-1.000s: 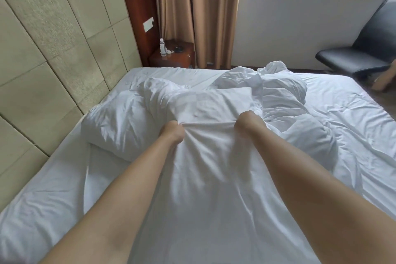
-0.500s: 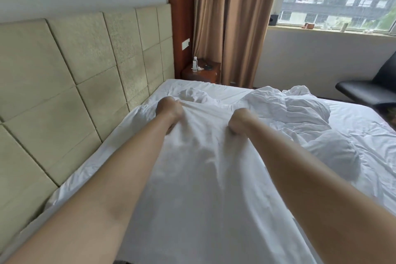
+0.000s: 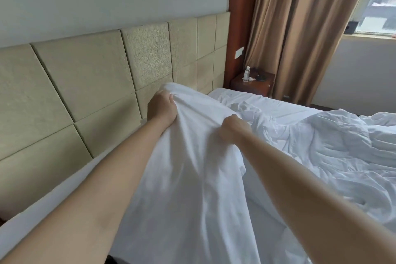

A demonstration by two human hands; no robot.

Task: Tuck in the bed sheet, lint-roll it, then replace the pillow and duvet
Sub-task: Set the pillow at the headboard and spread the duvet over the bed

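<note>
With both hands, left hand (image 3: 161,106) and right hand (image 3: 232,128), gripping the duvet (image 3: 192,167), it likely pays to lift evenly toward the headboard (image 3: 90,79).

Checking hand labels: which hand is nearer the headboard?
Left. The left hand grips the raised white duvet right in front of the padded headboard; the right hand grips the same cloth farther out over the bed, away from the panels.

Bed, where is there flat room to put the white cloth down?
Flattest: the sheet between the headboard and rumpled duvet, near the nightstand. Crowded: the right side, heaped bedding. Both hands grip the cloth.
</note>
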